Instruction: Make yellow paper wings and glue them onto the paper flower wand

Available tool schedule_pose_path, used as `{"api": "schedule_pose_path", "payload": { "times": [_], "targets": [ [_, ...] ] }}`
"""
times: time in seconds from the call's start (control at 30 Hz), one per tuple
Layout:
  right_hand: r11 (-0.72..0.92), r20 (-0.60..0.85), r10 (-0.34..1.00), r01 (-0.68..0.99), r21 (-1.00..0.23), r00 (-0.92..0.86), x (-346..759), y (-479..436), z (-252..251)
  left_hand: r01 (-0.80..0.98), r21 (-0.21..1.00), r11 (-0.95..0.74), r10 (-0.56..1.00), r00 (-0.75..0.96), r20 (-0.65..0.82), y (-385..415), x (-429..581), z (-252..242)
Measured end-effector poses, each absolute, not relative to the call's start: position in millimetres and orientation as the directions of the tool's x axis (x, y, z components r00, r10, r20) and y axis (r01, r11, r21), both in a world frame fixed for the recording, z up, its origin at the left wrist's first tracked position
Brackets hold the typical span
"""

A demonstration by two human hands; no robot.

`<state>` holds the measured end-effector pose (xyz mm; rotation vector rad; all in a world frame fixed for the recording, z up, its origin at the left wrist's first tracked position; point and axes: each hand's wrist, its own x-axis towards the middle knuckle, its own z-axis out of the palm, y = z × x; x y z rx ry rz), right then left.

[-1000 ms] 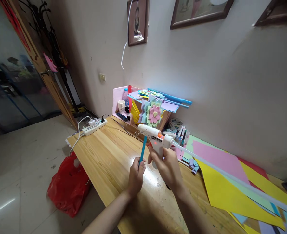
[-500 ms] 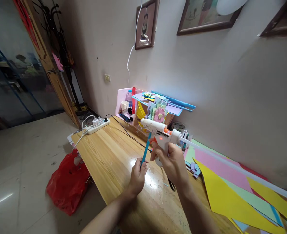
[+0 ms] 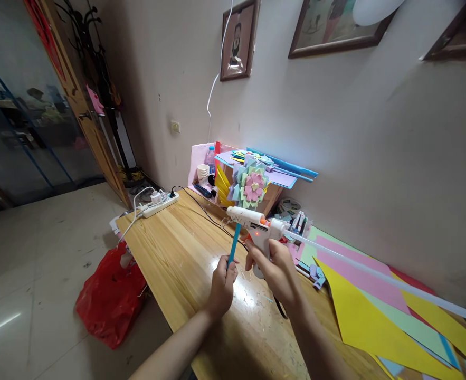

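My left hand (image 3: pixel 221 287) is closed around the lower part of a blue paper stem (image 3: pixel 235 244). Above it shows a layered paper flower (image 3: pixel 253 184) in pink, green and bluish tones, its face turned toward me; yellow paper petals (image 3: pixel 224 186) show at its left. In my right hand (image 3: pixel 278 274) is a white hot glue gun (image 3: pixel 262 232), gripped by the handle, with a red light lit and its nozzle pointing left. The gun's barrel crosses in front of the stem's top and hides where stem and flower meet. A long clear glue stick (image 3: pixel 351 259) runs out of its back.
Coloured paper sheets (image 3: pixel 359 301) lie along the table's right side. A small shelf (image 3: pixel 274 198) carrying paper pieces stands against the wall, with a tape roll (image 3: pixel 290 205) beside it. At the left edge is a power strip (image 3: pixel 160 205); a red plastic bag (image 3: pixel 110 301) sits on the floor.
The glue gun has come down and slightly left, now below the flower. The flower has turned more toward me and shifted a little left. My left hand still grips the stem.
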<state>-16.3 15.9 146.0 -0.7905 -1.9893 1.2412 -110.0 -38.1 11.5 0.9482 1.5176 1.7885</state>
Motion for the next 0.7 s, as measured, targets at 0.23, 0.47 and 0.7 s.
{"api": "schedule_pose_path", "payload": {
  "times": [0.23,0.47,0.7],
  "targets": [
    [0.413,0.291,0.766,0.091,-0.906,-0.573,-16.4,19.5,158.8,-0.013,0.979,-0.205,0.810,-0.564,0.162,-37.5,-109.5,11.1],
    [0.389,0.254,0.773,0.117,-0.914,-0.581,-15.9,18.8,146.8,0.010,0.986,-0.165,0.812,-0.567,0.141,-38.4,-111.1,9.2],
    [0.373,0.262,0.787,0.093,-0.923,-0.559,-19.8,17.2,147.9,0.037,0.979,-0.198,0.794,-0.580,0.182,-39.3,-112.0,9.5]
  ]
}}
